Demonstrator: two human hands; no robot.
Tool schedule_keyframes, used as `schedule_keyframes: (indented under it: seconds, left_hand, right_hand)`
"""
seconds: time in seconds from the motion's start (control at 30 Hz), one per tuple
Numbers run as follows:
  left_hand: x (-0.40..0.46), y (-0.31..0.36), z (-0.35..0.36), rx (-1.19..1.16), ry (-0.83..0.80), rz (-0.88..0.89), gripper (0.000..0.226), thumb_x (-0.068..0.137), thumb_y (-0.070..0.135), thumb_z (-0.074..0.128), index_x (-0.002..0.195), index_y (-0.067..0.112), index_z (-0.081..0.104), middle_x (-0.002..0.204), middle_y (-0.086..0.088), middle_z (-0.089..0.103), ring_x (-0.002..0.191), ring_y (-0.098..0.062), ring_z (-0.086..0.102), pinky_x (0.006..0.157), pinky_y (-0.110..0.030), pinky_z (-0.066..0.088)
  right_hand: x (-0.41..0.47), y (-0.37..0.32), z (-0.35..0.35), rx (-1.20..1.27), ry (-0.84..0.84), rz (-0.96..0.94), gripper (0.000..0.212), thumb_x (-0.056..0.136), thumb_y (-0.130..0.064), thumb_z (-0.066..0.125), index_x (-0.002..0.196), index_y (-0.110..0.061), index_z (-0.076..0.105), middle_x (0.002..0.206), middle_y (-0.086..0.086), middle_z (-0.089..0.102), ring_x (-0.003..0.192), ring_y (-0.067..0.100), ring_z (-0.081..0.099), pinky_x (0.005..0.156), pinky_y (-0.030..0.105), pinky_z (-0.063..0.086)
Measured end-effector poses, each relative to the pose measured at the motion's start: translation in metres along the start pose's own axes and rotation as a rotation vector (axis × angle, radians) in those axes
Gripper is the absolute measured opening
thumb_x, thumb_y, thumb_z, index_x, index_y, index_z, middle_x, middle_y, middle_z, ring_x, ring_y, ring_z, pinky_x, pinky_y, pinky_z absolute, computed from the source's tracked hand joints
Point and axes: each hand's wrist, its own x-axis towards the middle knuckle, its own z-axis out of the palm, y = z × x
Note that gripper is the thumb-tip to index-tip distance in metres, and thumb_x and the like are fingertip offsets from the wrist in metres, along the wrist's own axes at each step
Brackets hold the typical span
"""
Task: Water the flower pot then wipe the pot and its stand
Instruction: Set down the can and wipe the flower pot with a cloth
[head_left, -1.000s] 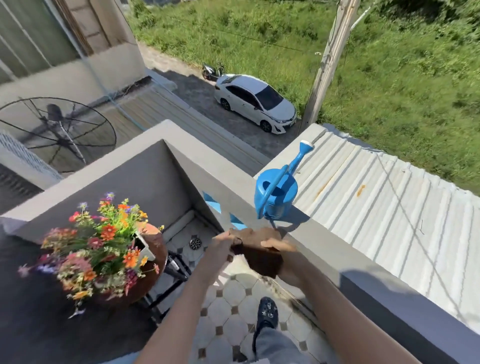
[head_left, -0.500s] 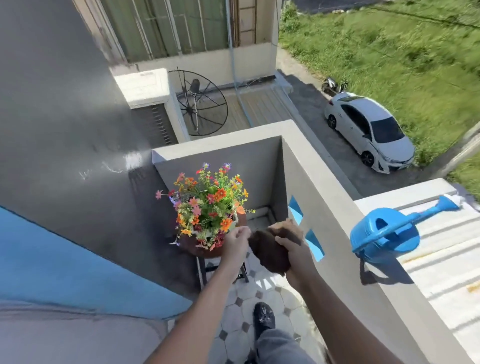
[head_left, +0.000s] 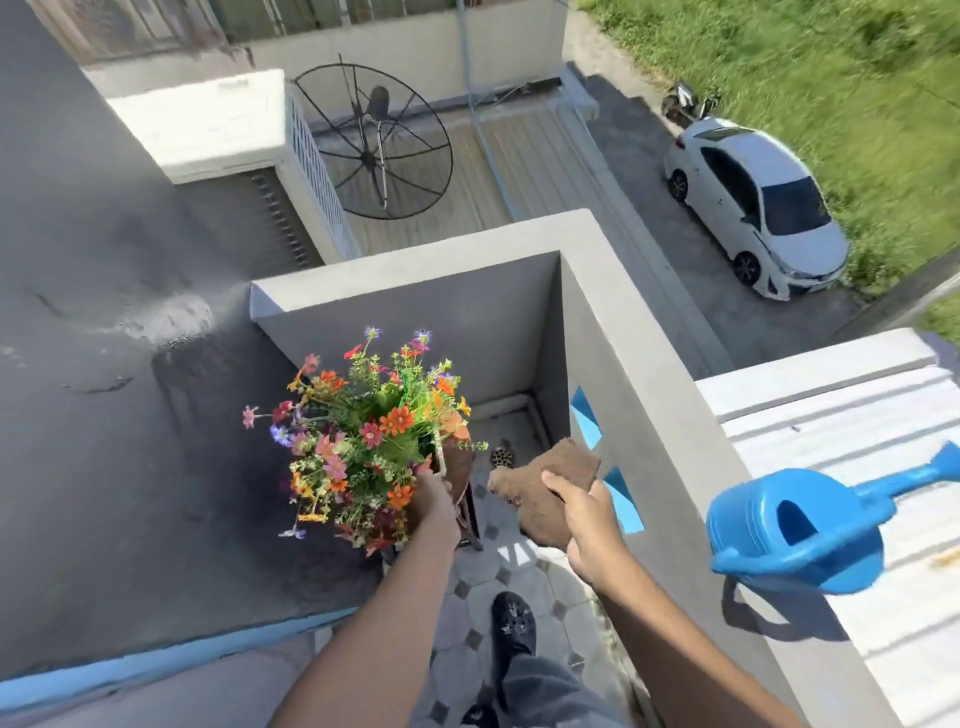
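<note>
A brown flower pot full of orange, pink and purple flowers stands on a dark metal stand in the balcony corner. My left hand rests on the pot's near rim; whether its fingers grip the rim I cannot tell. My right hand holds a brown cloth just right of the pot, apart from it. A blue watering can sits on the balcony wall's top at the right.
The grey balcony wall runs along the right and the back. My dark shoe stands on the tiled floor near a floor drain. Beyond are a satellite dish, a white car and a metal roof.
My view has swung left toward the pot. My left hand let go of the cloth and reached to the pot's rim. My right hand carried the cloth closer to the pot.
</note>
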Motion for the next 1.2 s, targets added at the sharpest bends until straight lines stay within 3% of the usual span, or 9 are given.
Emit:
schedule_keyframes:
  seconds: [0.1,0.17,0.37,0.47,0.57,0.73,0.9,1.03,1.2]
  left_hand:
    - [0.014,-0.004,0.001,-0.030,-0.032,-0.027,0.037,0.098,0.022,0.036,0.087,0.000,0.063,0.062,0.001,0.032,0.050,-0.013,0.022,0.043,-0.023,0.021]
    - [0.018,-0.002,0.001,-0.039,-0.049,-0.032,0.033,0.100,0.017,0.033,0.111,0.008,0.063,0.063,0.000,0.036,0.051,-0.011,0.025,0.041,-0.020,0.023]
    - [0.013,0.016,-0.008,-0.125,-0.102,-0.027,0.025,0.102,0.009,0.031,0.115,0.017,0.050,0.065,-0.002,0.042,0.043,-0.008,0.034,0.038,-0.015,0.033]
    - [0.011,0.034,-0.022,-0.120,-0.066,0.017,0.018,0.102,0.014,0.036,0.096,0.006,0.051,0.065,-0.008,0.048,0.032,-0.007,0.039,0.030,-0.013,0.032]
    - [0.001,0.054,-0.042,-0.130,-0.096,0.045,0.026,0.102,0.013,0.037,0.080,0.005,0.046,0.060,-0.009,0.049,0.026,-0.005,0.036,0.030,-0.013,0.029]
    - [-0.034,0.089,-0.079,-0.108,-0.216,0.018,0.023,0.100,0.011,0.038,0.078,0.006,0.044,0.051,-0.007,0.049,0.027,-0.008,0.035,0.029,-0.016,0.024]
    - [-0.082,0.133,-0.114,-0.071,-0.389,0.050,0.012,0.100,0.011,0.040,0.093,0.006,0.049,0.060,-0.008,0.048,0.031,-0.009,0.034,0.028,-0.018,0.024]
    - [-0.114,0.152,-0.134,-0.060,-0.581,0.029,0.009,0.099,0.010,0.041,0.091,0.010,0.045,0.058,-0.005,0.049,0.038,-0.009,0.031,0.029,-0.020,0.024]
    - [-0.139,0.171,-0.149,-0.039,-0.676,0.081,0.030,0.099,0.012,0.041,0.069,0.012,0.042,0.059,-0.002,0.043,0.042,-0.008,0.028,0.032,-0.019,0.022]
  right_hand:
    - [0.016,0.000,0.009,-0.014,-0.007,0.044,0.042,0.074,-0.018,0.078,0.113,-0.013,0.062,0.104,0.013,0.074,0.095,0.031,0.072,0.086,0.057,0.056]
    - [0.023,0.002,0.016,-0.038,-0.029,0.052,0.048,0.067,-0.024,0.080,0.112,-0.018,0.064,0.104,0.011,0.074,0.094,0.030,0.072,0.084,0.057,0.057]
    - [0.029,-0.004,0.031,-0.102,-0.073,0.055,0.026,0.082,-0.013,0.074,0.105,-0.016,0.062,0.098,0.003,0.073,0.087,0.017,0.069,0.072,0.035,0.057]
    - [0.031,-0.007,0.037,-0.102,-0.086,0.032,0.026,0.081,-0.014,0.075,0.105,-0.017,0.065,0.101,0.005,0.075,0.092,0.021,0.071,0.085,0.041,0.058]
    - [0.027,-0.011,0.046,-0.077,-0.102,0.004,0.023,0.083,-0.013,0.072,0.104,-0.019,0.067,0.101,0.002,0.076,0.092,0.017,0.071,0.079,0.034,0.056]
    - [0.010,-0.035,0.070,0.022,-0.100,-0.072,0.026,0.082,-0.017,0.071,0.108,-0.019,0.067,0.106,0.003,0.075,0.103,0.023,0.068,0.096,0.043,0.052]
    - [-0.017,-0.075,0.114,0.007,-0.114,-0.279,0.021,0.091,-0.032,0.062,0.104,-0.017,0.071,0.098,-0.003,0.075,0.093,0.011,0.070,0.086,0.034,0.055]
    - [-0.042,-0.100,0.153,-0.229,-0.119,-0.526,0.051,0.099,-0.046,0.043,0.098,-0.003,0.069,0.081,0.003,0.067,0.076,0.011,0.059,0.071,0.030,0.043]
    - [-0.098,-0.115,0.180,-0.347,-0.118,-0.768,0.017,0.100,-0.026,0.051,0.097,-0.011,0.058,0.079,-0.012,0.050,0.070,0.005,0.048,0.068,0.023,0.035]
